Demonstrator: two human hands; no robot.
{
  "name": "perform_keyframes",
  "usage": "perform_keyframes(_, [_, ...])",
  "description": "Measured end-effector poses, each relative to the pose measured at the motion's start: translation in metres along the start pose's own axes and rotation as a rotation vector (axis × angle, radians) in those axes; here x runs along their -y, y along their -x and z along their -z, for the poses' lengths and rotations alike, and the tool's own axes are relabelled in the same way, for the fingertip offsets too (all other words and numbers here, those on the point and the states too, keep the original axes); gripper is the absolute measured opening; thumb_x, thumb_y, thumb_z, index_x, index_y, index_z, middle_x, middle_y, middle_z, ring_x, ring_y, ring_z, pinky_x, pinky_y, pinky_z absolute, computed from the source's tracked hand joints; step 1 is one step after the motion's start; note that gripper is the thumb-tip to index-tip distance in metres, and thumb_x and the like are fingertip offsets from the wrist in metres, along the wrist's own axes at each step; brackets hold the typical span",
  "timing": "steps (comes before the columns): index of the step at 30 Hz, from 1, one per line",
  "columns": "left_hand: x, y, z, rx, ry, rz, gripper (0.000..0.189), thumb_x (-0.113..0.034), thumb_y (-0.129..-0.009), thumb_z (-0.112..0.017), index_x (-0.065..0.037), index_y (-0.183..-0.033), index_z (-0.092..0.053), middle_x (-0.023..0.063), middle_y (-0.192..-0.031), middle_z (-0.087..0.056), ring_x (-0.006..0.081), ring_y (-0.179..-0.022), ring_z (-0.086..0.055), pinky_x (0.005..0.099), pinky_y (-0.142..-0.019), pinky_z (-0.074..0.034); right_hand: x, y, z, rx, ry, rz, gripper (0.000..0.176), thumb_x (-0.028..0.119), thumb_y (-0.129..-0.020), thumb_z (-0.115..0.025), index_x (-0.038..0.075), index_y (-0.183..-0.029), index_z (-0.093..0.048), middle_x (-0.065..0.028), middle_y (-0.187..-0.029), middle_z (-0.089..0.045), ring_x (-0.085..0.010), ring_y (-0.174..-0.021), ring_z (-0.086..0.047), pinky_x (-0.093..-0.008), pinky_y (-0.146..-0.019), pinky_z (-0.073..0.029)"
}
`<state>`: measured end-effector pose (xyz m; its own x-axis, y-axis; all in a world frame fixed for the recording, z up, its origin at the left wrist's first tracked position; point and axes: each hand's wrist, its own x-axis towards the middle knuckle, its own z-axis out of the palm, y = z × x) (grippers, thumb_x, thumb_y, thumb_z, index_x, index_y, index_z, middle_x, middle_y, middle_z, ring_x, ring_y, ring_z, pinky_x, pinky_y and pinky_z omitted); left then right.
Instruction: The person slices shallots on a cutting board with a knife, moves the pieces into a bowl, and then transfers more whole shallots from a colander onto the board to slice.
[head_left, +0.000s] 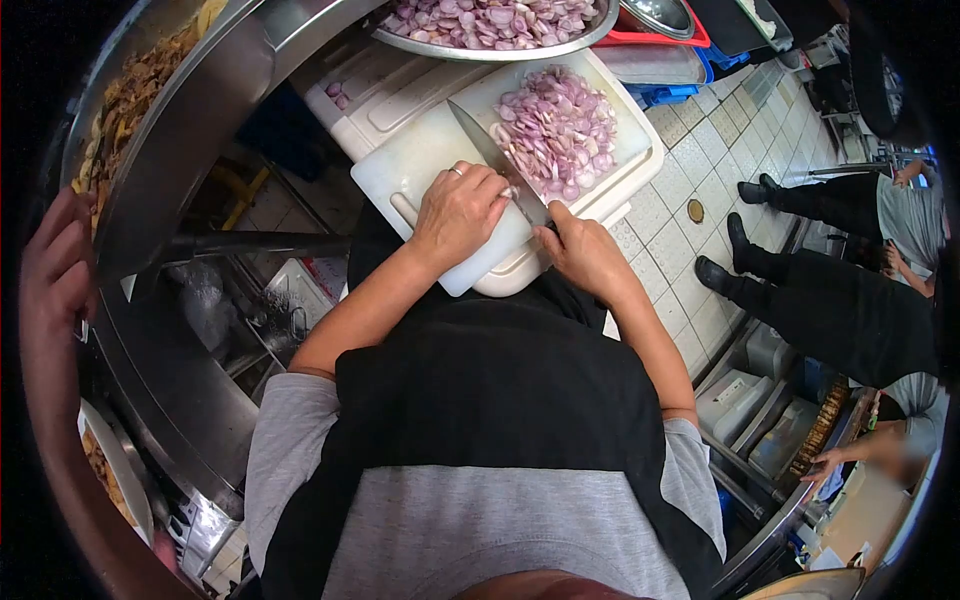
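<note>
My right hand (582, 252) is wrapped round the handle of a kitchen knife (490, 150), whose broad blade points away and to the left across a white cutting board (400, 175). Beside the blade, my left hand (462, 212) has its fingers bent and pressed together on a small peeled shallot (510, 192), partly hidden by the fingertips. Beyond the knife lies a heap of sliced shallots (560, 130). The board rests on a white plastic box lid (640, 150) in front of my lap.
At the far edge stands a metal bowl (590, 35) full of sliced shallots. Two shallot pieces (338, 95) lie on a white lid. A steel counter (180, 150) with a food pan curves along the left, where another person's arm (60, 300) reaches in. Other people stand right on tiled floor (665, 195).
</note>
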<state>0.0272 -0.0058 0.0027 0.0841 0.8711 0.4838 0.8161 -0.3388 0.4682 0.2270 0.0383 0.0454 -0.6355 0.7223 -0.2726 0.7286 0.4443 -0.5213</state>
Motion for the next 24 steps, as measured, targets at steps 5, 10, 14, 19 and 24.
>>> perform_keyframes(5, [0.002, 0.002, -0.003, -0.010, -0.020, 0.006, 0.018, -0.012, -0.076, -0.074, -0.007, -0.092, -0.067, 0.0059, -0.095, -0.065, 0.0262, -0.092, -0.061, 0.0382, -0.077, -0.049, 0.004, 0.012, -0.006, -0.136, 0.209, 0.069, 0.025, 0.024, -0.094, -0.056, 0.001, -0.097, -0.047, -0.0212, -0.065, -0.064, -0.0418, -0.064, -0.066, -0.0525, -0.057, -0.052])
perform_keyframes(10, [0.001, 0.007, 0.002, -0.041, 0.038, 0.070, 0.014, -0.009, -0.078, -0.072, -0.005, -0.090, -0.066, 0.0070, -0.097, -0.068, 0.0249, -0.094, -0.063, 0.0371, -0.081, -0.050, 0.008, 0.013, -0.008, -0.156, 0.232, 0.081, 0.024, 0.024, -0.094, -0.056, 0.001, -0.095, -0.047, -0.0199, -0.063, -0.064, -0.0400, -0.060, -0.065, -0.0504, -0.053, -0.052])
perform_keyframes(14, [0.004, 0.006, 0.002, -0.042, 0.059, 0.011, 0.015, -0.004, -0.077, -0.072, -0.004, -0.091, -0.066, 0.0077, -0.095, -0.068, 0.0268, -0.092, -0.063, 0.0365, -0.079, -0.050, 0.013, 0.017, -0.002, -0.150, 0.261, 0.101, 0.022, 0.021, -0.093, -0.058, 0.002, -0.093, -0.046, -0.0203, -0.064, -0.063, -0.0408, -0.060, -0.065, -0.0506, -0.054, -0.051])
perform_keyframes(19, [0.007, 0.006, 0.000, 0.021, 0.016, 0.001, 0.015, -0.002, -0.075, -0.072, -0.004, -0.088, -0.065, 0.0075, -0.091, -0.066, 0.0269, -0.088, -0.062, 0.0367, -0.077, -0.050, 0.021, 0.030, 0.005, -0.120, 0.272, 0.086, 0.022, 0.020, -0.093, -0.059, 0.003, -0.092, -0.045, -0.0207, -0.063, -0.062, -0.0421, -0.060, -0.064, -0.0510, -0.053, -0.050])
perform_keyframes(24, [0.006, 0.006, -0.002, -0.064, 0.039, -0.037, 0.005, -0.004, -0.077, -0.066, -0.005, -0.081, -0.063, 0.0070, -0.083, -0.063, 0.0263, -0.082, -0.061, 0.0367, -0.073, -0.051, 0.016, 0.011, -0.009, -0.123, 0.246, 0.074, 0.022, 0.021, -0.093, -0.058, 0.003, -0.092, -0.045, -0.0209, -0.063, -0.062, -0.0421, -0.061, -0.064, -0.0520, -0.053, -0.049])
